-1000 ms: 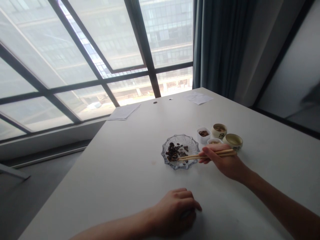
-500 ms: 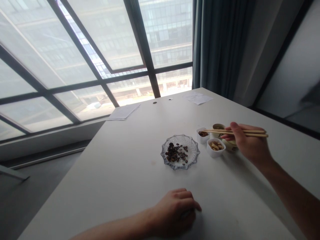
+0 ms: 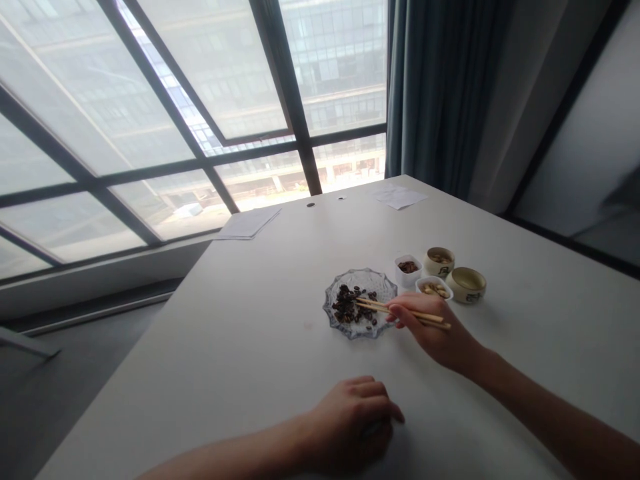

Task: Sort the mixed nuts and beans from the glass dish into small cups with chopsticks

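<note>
My right grip is clamped on the chopsticks — tips over the dark seeds in the glass dish — I'd pinch one next.

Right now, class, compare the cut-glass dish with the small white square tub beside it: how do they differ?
The glass dish is clear with a scalloped rim, while the white tub is opaque and square. The dish is wider and shallower than the tub. Wooden chopsticks in the right hand reach over the dish, not the tub. Both hold dark pieces and sit on the white table.
</note>
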{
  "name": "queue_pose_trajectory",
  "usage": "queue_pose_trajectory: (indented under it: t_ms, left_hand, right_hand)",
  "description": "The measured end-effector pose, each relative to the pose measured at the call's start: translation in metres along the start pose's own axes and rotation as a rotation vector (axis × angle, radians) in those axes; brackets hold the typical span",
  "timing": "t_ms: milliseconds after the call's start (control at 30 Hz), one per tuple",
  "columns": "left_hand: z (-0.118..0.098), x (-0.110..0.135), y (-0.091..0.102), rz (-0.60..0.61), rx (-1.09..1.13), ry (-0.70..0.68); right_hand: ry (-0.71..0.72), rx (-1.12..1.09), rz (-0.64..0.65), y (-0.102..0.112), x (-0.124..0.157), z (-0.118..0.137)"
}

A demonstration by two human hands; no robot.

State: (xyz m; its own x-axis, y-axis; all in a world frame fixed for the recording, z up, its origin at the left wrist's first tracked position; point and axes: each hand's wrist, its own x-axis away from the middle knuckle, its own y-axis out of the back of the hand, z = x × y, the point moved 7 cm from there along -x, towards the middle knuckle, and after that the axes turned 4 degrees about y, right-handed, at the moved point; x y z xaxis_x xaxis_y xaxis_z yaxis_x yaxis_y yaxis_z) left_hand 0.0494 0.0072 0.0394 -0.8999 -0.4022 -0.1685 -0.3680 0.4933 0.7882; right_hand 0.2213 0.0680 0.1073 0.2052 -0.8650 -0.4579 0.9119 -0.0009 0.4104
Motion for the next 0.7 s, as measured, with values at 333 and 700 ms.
queue_pose_trajectory:
  t_ms: [333, 700]
  left_hand:
    - [0.001, 0.0, -0.001, 0.003, -0.009, 0.006]
    - [-0.002, 0.0, 0.003, -0.052, 0.024, -0.025]
  right_hand:
    - [0.003, 0.069, 0.001, 0.022, 0.001, 0.0]
    - [-0.049, 0.003, -0.035, 0.022, 0.001, -0.011]
